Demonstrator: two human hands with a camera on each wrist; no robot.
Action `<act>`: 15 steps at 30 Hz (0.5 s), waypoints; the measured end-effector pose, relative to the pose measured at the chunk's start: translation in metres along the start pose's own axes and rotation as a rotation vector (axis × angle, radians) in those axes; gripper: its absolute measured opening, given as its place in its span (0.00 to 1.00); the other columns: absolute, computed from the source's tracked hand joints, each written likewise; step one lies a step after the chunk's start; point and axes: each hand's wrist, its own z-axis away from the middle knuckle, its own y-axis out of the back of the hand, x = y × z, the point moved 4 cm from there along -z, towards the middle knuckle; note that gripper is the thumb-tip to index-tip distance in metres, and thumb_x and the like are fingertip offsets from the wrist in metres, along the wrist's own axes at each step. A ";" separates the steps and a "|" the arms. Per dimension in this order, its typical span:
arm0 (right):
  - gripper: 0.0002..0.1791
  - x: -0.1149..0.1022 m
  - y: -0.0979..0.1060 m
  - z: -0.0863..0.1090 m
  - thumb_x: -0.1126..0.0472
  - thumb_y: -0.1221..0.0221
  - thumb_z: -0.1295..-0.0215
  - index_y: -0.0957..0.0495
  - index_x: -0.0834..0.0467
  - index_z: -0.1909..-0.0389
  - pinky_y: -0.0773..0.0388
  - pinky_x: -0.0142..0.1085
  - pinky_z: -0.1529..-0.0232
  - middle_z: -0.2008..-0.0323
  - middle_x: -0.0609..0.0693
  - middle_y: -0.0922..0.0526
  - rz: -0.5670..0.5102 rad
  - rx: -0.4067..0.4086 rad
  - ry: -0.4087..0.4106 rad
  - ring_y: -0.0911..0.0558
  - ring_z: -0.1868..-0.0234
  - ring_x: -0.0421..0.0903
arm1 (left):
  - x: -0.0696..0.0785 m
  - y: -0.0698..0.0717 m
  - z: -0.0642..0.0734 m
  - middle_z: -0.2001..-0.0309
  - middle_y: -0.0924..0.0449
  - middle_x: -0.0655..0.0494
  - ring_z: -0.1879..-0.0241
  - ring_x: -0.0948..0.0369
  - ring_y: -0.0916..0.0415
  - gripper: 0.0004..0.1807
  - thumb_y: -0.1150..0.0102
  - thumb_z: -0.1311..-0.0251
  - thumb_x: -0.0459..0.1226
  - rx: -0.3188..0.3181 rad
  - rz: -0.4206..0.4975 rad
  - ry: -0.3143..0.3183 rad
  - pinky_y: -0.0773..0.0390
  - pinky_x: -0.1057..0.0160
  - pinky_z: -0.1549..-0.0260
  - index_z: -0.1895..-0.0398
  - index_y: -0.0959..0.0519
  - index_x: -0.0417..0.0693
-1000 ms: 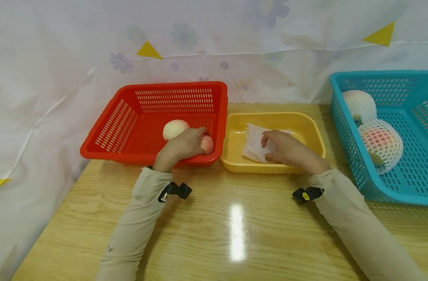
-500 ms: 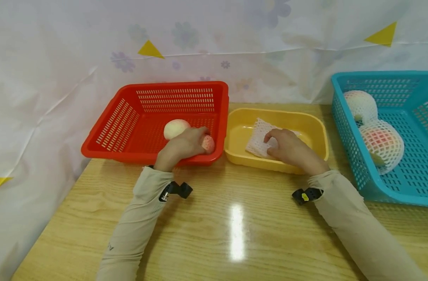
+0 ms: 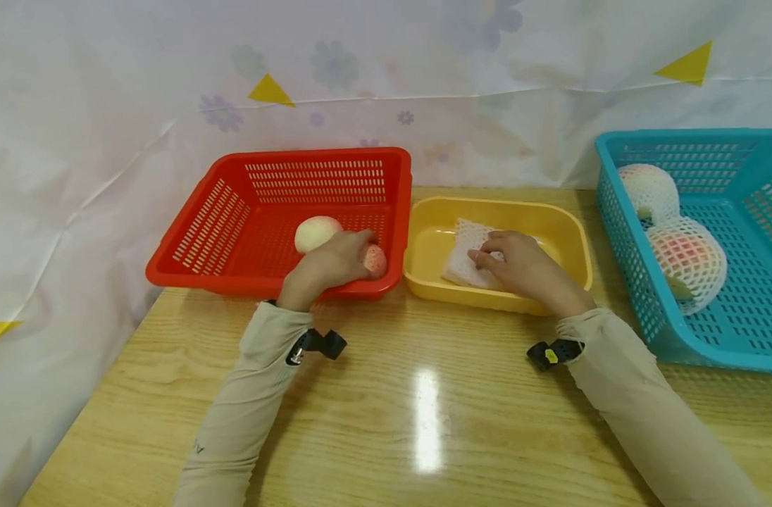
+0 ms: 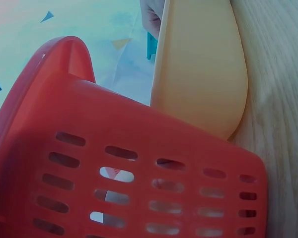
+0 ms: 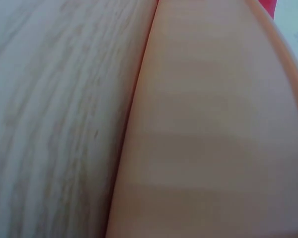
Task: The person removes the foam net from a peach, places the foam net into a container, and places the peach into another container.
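Observation:
Inside the red basket (image 3: 234, 278), my left hand (image 3: 338, 260) curls its fingers over a pinkish-red peach (image 3: 375, 261) near the right wall. Beside it lies a pale, cream-coloured peach (image 3: 318, 234). My right hand (image 3: 525, 264) reaches into the yellow tray (image 3: 427, 257) and pinches a flat white foam net sleeve (image 3: 465, 264) with thumb and index finger close together. The hand covers part of the sleeve. In the left wrist view the red basket wall (image 4: 134, 153) hides the left hand; the right wrist view shows mostly the tray's outer side (image 5: 208, 124).
A blue basket (image 3: 735, 352) stands at the right on the wooden table (image 3: 360, 422). It holds two peaches in white foam nets, one nearer (image 3: 687, 264) and one farther back (image 3: 649, 191). A white flowered sheet (image 3: 424, 56) hangs behind the baskets.
The yellow tray has turned slightly, and the foam net sleeve has shifted inside it. My right thumb and index finger have come closer together. The left hand has stayed on the pinkish-red peach.

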 end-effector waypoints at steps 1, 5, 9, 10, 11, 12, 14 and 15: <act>0.21 0.000 0.000 0.000 0.52 0.51 0.26 0.17 0.64 0.63 0.44 0.55 0.33 0.43 0.69 0.25 0.001 0.001 0.003 0.37 0.33 0.65 | 0.000 0.000 0.000 0.42 0.28 0.44 0.47 0.51 0.31 0.35 0.39 0.41 0.41 0.000 -0.003 -0.002 0.33 0.53 0.40 0.32 0.37 0.40; 0.22 0.000 0.000 0.000 0.52 0.52 0.25 0.18 0.60 0.72 0.44 0.55 0.34 0.44 0.69 0.25 0.006 -0.004 0.002 0.36 0.34 0.65 | 0.001 0.001 0.001 0.40 0.28 0.43 0.46 0.51 0.31 0.35 0.39 0.41 0.40 0.002 -0.006 -0.001 0.34 0.53 0.39 0.32 0.37 0.40; 0.22 0.001 -0.001 -0.001 0.53 0.51 0.26 0.21 0.58 0.77 0.43 0.56 0.34 0.42 0.70 0.27 0.003 -0.016 0.000 0.36 0.34 0.66 | 0.001 0.001 0.002 0.39 0.29 0.43 0.44 0.50 0.31 0.34 0.39 0.41 0.40 0.004 -0.006 -0.002 0.35 0.52 0.39 0.32 0.37 0.40; 0.22 0.001 -0.001 -0.001 0.53 0.51 0.26 0.21 0.58 0.78 0.43 0.56 0.34 0.42 0.70 0.27 0.002 -0.016 0.002 0.35 0.35 0.66 | 0.001 0.000 0.002 0.39 0.29 0.43 0.44 0.50 0.31 0.34 0.39 0.41 0.40 0.005 -0.006 -0.003 0.35 0.52 0.39 0.32 0.37 0.40; 0.22 0.001 -0.001 -0.001 0.53 0.50 0.26 0.21 0.58 0.79 0.43 0.56 0.34 0.42 0.71 0.27 0.001 -0.016 0.003 0.35 0.35 0.67 | 0.001 0.000 0.002 0.39 0.29 0.43 0.43 0.50 0.31 0.34 0.39 0.41 0.40 0.005 -0.007 -0.004 0.35 0.51 0.38 0.32 0.37 0.40; 0.22 0.001 -0.001 -0.002 0.53 0.50 0.26 0.22 0.58 0.79 0.43 0.56 0.34 0.42 0.71 0.27 0.000 -0.017 0.004 0.35 0.35 0.67 | 0.001 0.000 0.002 0.39 0.29 0.43 0.43 0.50 0.31 0.34 0.39 0.41 0.40 0.006 -0.008 -0.006 0.35 0.51 0.38 0.32 0.37 0.40; 0.21 0.001 -0.001 -0.001 0.54 0.49 0.27 0.21 0.58 0.79 0.42 0.56 0.35 0.43 0.70 0.26 -0.003 -0.011 0.015 0.34 0.35 0.66 | 0.001 0.000 0.002 0.39 0.29 0.42 0.43 0.50 0.31 0.34 0.39 0.41 0.40 0.008 -0.011 -0.010 0.35 0.51 0.38 0.32 0.37 0.40; 0.21 0.001 -0.001 -0.001 0.55 0.49 0.27 0.21 0.58 0.79 0.41 0.56 0.35 0.44 0.70 0.25 -0.002 -0.002 0.026 0.34 0.36 0.66 | 0.002 0.001 0.002 0.39 0.29 0.42 0.43 0.50 0.31 0.34 0.39 0.41 0.40 0.009 -0.013 -0.012 0.35 0.51 0.38 0.32 0.37 0.40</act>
